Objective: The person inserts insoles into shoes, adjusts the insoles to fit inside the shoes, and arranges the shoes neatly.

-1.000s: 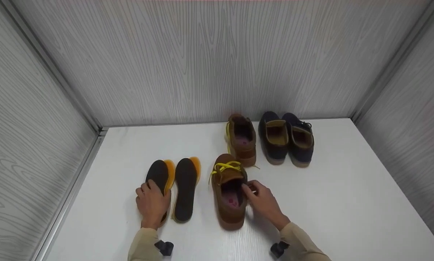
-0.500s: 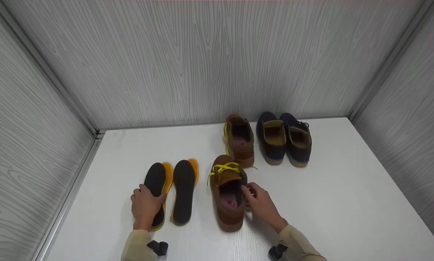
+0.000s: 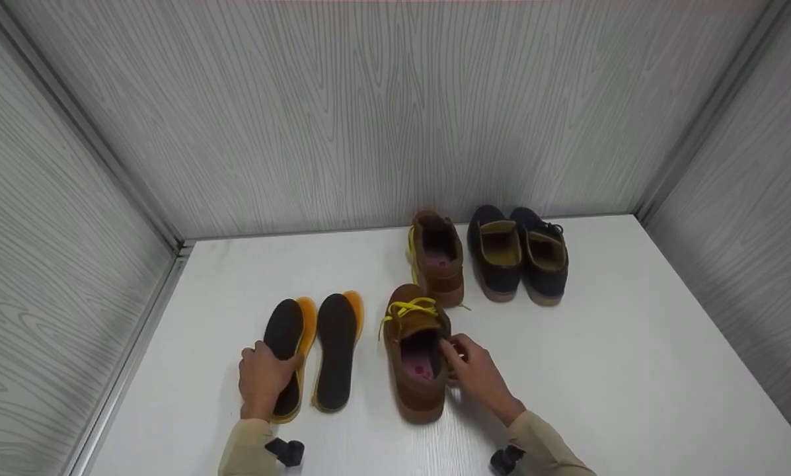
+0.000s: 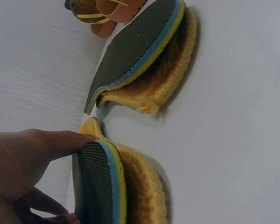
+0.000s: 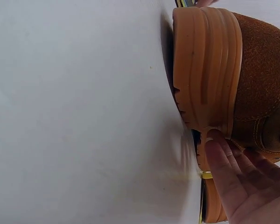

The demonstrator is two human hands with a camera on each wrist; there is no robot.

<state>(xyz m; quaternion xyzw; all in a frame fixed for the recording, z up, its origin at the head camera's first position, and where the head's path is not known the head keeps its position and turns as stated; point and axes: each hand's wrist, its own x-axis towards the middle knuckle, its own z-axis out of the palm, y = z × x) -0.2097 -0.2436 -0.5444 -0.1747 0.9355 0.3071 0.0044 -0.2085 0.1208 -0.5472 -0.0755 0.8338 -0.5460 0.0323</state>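
Observation:
My left hand (image 3: 261, 380) grips a black insole (image 3: 284, 328) across its width, thumb on the right edge and fingers on the left. Its edge shows blue and yellow layers in the left wrist view. Partly under it lies an orange fleecy insole (image 3: 309, 318). Just right is another black insole (image 3: 335, 350), overlapping a second orange one (image 3: 355, 309). My right hand (image 3: 478, 373) holds the right side of a brown suede shoe (image 3: 421, 404) with yellow laces, thumb at the opening's inner rim. Its fingers touch the outer side by the sole in the right wrist view (image 5: 256, 186).
Behind the held shoe stands a second brown shoe (image 3: 447, 284), toe toward the back wall. Two dark navy shoes (image 3: 499, 277) stand side by side to its right. Grey wood-grain panels (image 3: 329, 119) enclose the white table (image 3: 633, 344) at the back and both sides.
My left hand has shifted a little left and down along the black insole, uncovering more of it. The right hand stays on the brown shoe. The head view has moved slightly.

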